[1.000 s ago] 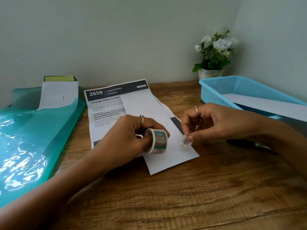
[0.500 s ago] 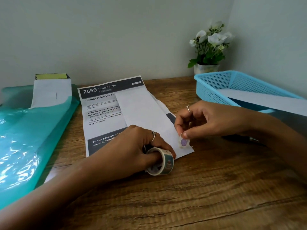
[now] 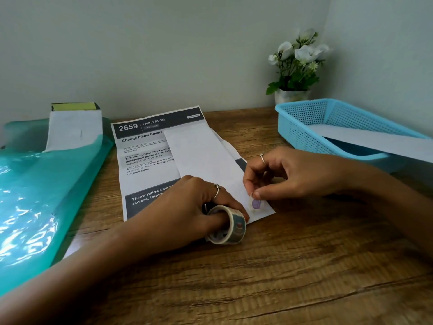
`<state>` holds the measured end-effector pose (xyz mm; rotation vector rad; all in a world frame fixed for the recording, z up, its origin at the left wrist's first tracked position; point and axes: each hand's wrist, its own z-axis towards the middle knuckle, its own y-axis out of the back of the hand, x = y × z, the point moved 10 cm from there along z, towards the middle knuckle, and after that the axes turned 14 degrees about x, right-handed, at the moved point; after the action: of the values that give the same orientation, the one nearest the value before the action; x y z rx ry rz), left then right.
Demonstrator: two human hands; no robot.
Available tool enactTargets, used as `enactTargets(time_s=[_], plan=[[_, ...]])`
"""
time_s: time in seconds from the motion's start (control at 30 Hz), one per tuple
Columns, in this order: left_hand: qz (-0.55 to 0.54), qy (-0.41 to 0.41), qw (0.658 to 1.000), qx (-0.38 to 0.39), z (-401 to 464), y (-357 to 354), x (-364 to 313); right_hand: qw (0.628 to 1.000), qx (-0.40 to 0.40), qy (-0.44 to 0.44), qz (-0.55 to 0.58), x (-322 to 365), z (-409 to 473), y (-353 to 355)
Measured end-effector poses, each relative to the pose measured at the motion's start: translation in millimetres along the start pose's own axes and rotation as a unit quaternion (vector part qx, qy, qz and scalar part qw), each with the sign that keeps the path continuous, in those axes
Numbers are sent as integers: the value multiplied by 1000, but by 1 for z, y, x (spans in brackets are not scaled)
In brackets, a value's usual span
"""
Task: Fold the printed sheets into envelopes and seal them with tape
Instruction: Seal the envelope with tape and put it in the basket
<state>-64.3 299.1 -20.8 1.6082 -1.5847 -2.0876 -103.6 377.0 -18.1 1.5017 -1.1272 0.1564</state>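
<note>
1. The printed sheet (image 3: 150, 160) lies flat on the worktop in front of me, its dark header reading "2659 LIVING ROOM". Its right side is folded over as a long white flap (image 3: 206, 160) running towards me.
2. The tape roll (image 3: 228, 227), patterned, stands on edge at the sheet's near edge, my left thumb through its core.
3. A short tape piece (image 3: 255, 204) with a purple motif sits on the flap's near corner, pinched in my right fingertips.
</note>
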Motion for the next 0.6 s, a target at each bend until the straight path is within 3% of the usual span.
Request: enactTargets(time_s=[0.6], plan=[[-5,5,1000,-3,0,0,-2,1000,4,-6,-21,3,1,-5]])
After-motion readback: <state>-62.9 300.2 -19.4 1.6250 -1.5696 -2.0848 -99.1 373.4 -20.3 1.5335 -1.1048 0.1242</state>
